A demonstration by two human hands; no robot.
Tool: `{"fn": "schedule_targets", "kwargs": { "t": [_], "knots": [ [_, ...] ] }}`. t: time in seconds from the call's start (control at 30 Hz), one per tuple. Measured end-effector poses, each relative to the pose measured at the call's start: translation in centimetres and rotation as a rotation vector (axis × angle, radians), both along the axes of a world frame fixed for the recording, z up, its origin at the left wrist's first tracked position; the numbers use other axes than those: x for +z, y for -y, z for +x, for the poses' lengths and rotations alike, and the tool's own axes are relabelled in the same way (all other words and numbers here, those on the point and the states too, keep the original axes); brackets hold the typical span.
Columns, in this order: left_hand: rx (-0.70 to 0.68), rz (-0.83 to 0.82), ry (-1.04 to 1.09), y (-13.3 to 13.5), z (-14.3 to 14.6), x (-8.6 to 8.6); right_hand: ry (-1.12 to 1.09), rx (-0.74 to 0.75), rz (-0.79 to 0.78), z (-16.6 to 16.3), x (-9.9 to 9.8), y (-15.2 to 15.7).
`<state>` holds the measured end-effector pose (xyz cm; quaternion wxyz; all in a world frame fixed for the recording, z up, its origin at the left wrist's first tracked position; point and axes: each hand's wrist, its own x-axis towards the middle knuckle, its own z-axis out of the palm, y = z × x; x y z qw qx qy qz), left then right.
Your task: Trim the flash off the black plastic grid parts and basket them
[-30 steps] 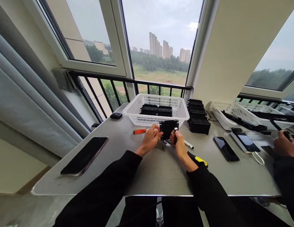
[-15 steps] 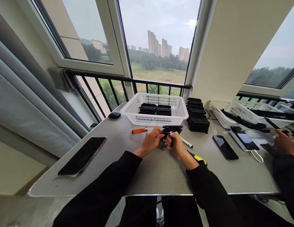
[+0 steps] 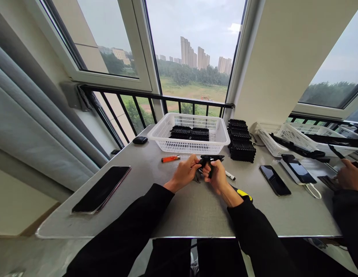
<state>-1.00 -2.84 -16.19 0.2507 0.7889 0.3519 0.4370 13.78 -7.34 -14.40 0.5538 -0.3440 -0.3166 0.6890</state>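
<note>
My left hand (image 3: 183, 172) and my right hand (image 3: 216, 175) meet over the grey table (image 3: 193, 207), both closed on a flat black plastic part (image 3: 211, 158) held edge-on and level. My right hand also grips a small dark tool under the part; what it is I cannot make out. Just behind stands a white mesh basket (image 3: 167, 132) with more black parts (image 3: 190, 133) inside. A stack of the same black parts (image 3: 240, 140) sits to its right.
An orange lighter (image 3: 170, 158) and a white marker (image 3: 230, 176) lie near my hands, a yellow-and-black tool (image 3: 243, 194) by my right wrist. Phones lie at left (image 3: 102, 188) and right (image 3: 274, 179). Another person's hand (image 3: 347, 175) works at far right beside more white baskets (image 3: 285, 136).
The black part was held upright facing me a second ago; it has been tipped flat and edge-on, and my hands have drawn closer together around it.
</note>
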Motion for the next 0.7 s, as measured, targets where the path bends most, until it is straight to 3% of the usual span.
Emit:
{"fn": "schedule_targets", "kwargs": {
  "t": [0.33, 0.7],
  "knots": [
    [0.038, 0.014, 0.010, -0.10, -0.14, -0.16, -0.114, -0.099, -0.007, 0.05, 0.62, 0.23],
    [0.012, 0.028, -0.015, 0.06, -0.20, 0.03, 0.334, -0.026, 0.098, -0.36, -0.25, 0.33]
  ]
}}
